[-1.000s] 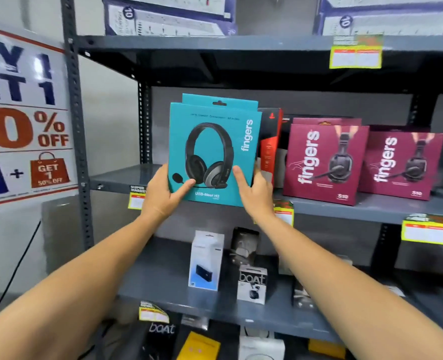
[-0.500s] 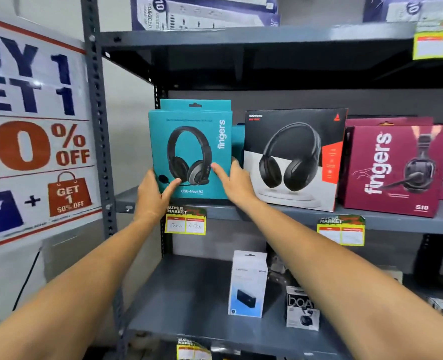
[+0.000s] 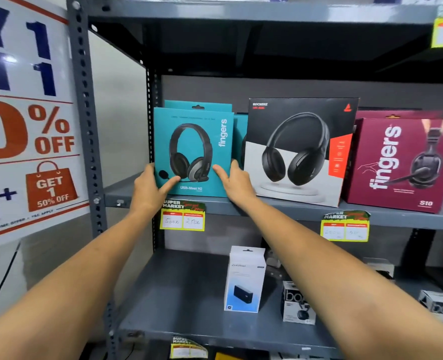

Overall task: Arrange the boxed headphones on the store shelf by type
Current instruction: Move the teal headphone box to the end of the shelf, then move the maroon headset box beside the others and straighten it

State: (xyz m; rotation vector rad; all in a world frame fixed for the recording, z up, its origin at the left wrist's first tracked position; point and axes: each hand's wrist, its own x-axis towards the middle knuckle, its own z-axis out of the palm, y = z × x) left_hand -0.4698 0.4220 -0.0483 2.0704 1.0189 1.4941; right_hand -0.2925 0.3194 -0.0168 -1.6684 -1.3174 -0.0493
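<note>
A teal "fingers" headphone box (image 3: pixel 193 152) stands upright at the left end of the middle shelf (image 3: pixel 280 211). My left hand (image 3: pixel 148 189) grips its lower left corner and my right hand (image 3: pixel 234 180) grips its lower right edge. More teal boxes (image 3: pixel 239 131) show behind and just right of it. To its right stands a black and white boxed headphone (image 3: pixel 297 152), then a maroon "fingers" box (image 3: pixel 397 165), with another maroon box cut off at the right edge.
The grey shelf post (image 3: pixel 85 126) and a sale poster (image 3: pixel 25 120) stand at the left. Yellow price tags (image 3: pixel 182 216) hang off the shelf edge. On the lower shelf stand a white box (image 3: pixel 243 279) and small "boat" boxes (image 3: pixel 297 304).
Both hands have carried the teal box leftward along the shelf to its left end. The black and white box, edge-on behind it before, now shows its full front.
</note>
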